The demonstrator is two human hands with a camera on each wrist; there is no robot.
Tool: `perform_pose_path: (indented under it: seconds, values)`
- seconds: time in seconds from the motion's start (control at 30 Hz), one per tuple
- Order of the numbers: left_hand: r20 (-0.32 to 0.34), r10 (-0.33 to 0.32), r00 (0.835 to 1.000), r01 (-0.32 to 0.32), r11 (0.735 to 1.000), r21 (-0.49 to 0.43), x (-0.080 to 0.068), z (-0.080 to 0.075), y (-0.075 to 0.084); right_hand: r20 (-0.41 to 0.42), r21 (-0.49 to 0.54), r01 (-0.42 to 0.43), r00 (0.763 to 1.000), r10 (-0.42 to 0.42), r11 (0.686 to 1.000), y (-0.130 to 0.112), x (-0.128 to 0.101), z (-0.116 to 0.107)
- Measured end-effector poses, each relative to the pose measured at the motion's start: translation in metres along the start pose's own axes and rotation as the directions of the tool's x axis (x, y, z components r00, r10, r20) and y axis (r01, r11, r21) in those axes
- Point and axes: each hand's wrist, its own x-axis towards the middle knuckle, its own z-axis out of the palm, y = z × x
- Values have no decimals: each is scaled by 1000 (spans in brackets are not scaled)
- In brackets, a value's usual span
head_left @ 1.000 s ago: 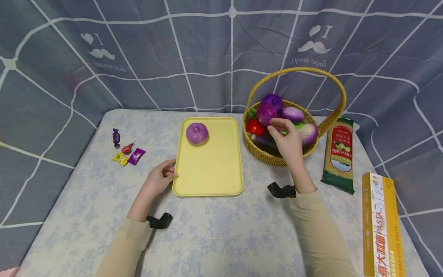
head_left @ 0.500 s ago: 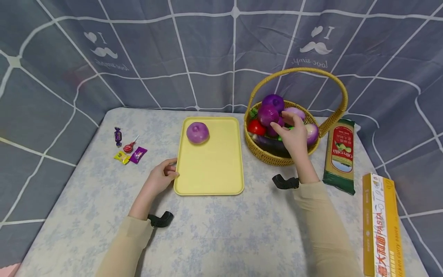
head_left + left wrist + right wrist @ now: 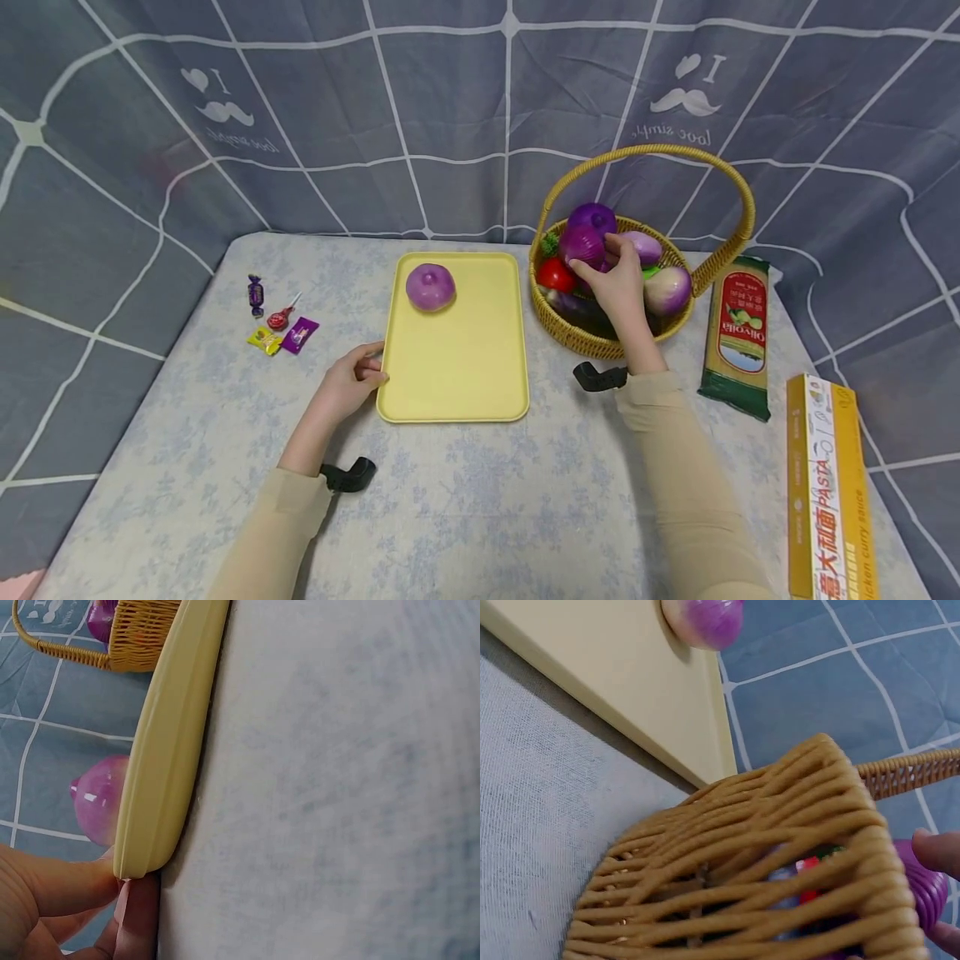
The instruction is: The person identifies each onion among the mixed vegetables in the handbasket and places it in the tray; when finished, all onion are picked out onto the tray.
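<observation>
My left hand (image 3: pixel 348 385) pinches the left edge of a yellow tray (image 3: pixel 465 367), thumb above and fingers below the rim in the left wrist view. A purple onion (image 3: pixel 430 287) sits at the tray's back left corner. Over the wicker basket (image 3: pixel 581 342), my right hand (image 3: pixel 624 287) grips a darker purple onion (image 3: pixel 581 247); thumb and fingers lie on two sides of it in the right wrist view. Around it in the basket are another purple onion (image 3: pixel 592 218), a tomato (image 3: pixel 556 275), a dark eggplant (image 3: pixel 577 310) and a white-and-purple vegetable (image 3: pixel 667 292).
The basket's tall handle (image 3: pixel 652 150) arches over its contents. To its right lie a green-and-gold pasta packet (image 3: pixel 738 337) and a yellow pasta box (image 3: pixel 828 492). Several candies (image 3: pixel 298 335) and a lollipop (image 3: pixel 279 319) lie at the left. A grey curtain (image 3: pixel 465 108) hangs behind the table.
My right hand has shifted left within the basket from beside the dark purple onion and now has its thumb and fingers on it. The left hand stays at the tray.
</observation>
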Motion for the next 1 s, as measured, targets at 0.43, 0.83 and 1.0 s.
perform_pose_path:
  seconds: [0.43, 0.83, 1.0]
  values:
    - [-1, 1, 1000, -1, 1000, -17, 2, 1, -3, -39, -60, -29, 999, 27, 998, -3, 3, 8]
    - [-14, -6, 1000, 6, 999, -51, 1, 2, -2, 8, 3, -73, 997, 73, 997, -9, -14, -5]
    - [-16, -13, 1000, 12, 999, -50, 0, 2, -2, 37, 51, -86, 996, 84, 995, -18, -29, -8]
